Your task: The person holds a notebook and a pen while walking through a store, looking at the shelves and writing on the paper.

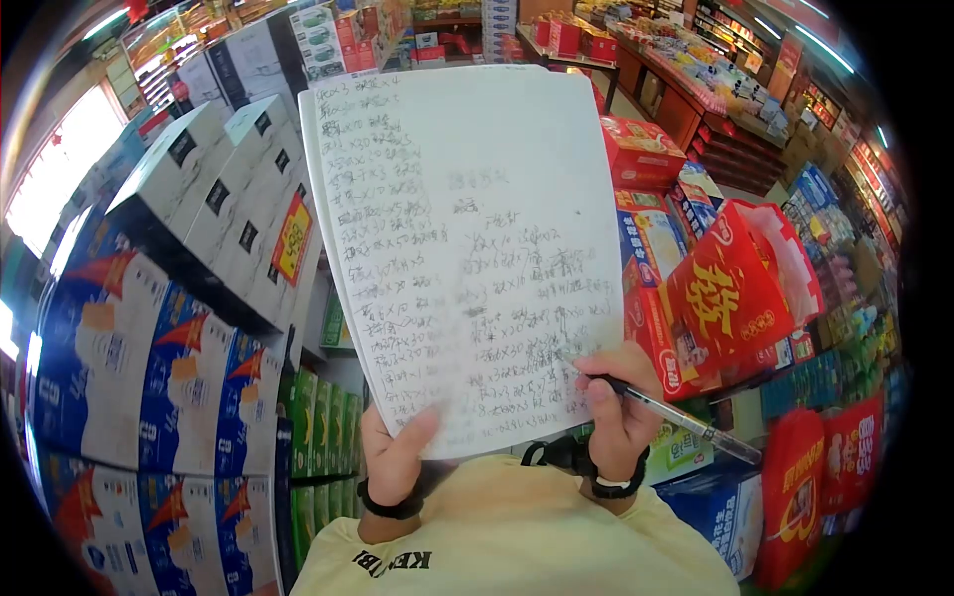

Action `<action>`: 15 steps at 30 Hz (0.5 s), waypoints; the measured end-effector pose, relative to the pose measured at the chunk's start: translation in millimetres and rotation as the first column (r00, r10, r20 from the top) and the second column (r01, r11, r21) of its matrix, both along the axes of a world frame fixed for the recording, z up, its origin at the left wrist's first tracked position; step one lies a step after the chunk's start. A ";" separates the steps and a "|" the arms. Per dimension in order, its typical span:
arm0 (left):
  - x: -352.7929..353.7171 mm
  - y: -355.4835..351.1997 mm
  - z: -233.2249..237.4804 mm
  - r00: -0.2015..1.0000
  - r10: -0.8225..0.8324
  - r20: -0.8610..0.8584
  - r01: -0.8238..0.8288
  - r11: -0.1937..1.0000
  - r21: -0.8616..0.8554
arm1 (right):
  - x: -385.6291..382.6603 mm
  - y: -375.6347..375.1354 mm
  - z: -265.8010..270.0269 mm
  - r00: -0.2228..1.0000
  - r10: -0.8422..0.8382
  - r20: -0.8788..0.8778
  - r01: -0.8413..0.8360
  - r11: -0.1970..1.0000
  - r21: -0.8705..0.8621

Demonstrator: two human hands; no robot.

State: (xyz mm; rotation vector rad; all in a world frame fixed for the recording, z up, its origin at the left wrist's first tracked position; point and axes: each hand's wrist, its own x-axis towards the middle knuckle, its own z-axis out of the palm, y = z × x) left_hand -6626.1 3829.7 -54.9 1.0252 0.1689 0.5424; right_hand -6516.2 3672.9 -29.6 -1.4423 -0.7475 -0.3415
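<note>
A stack of white paper sheets (537,129), covered in rows of handwriting, fills the middle of the head view. My left hand (400,452) grips its lower left corner, the thumb lying on top and the other fingers hidden beneath. At the lower right edge is my right hand (624,407), closed around a pen (686,424) with a clear barrel and dark grip. The pen slants down to the right, and its dark end near the fingers lies close to the written lines. Dark bands circle both wrists.
Blue and white cartons (189,387) are stacked at left, below large white boxes (199,199) with a price sign (292,238). Green boxes (323,427) stand lower. On the right are red gift bags (740,288) and cartons. Farther back, a display counter (686,74) holds goods.
</note>
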 end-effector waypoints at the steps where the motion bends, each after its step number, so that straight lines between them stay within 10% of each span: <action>1: 12.6 11.3 -0.4 1.000 -0.026 0.000 0.026 1.000 0.002 | 11.1 8.9 -0.5 1.000 -0.012 -0.004 0.012 1.000 -0.004; 15: 182.0 194.9 25.4 0.993 -0.111 0.043 0.109 0.992 0.058 | 162.9 183.1 11.3 0.995 -0.086 0.046 0.084 0.996 0.032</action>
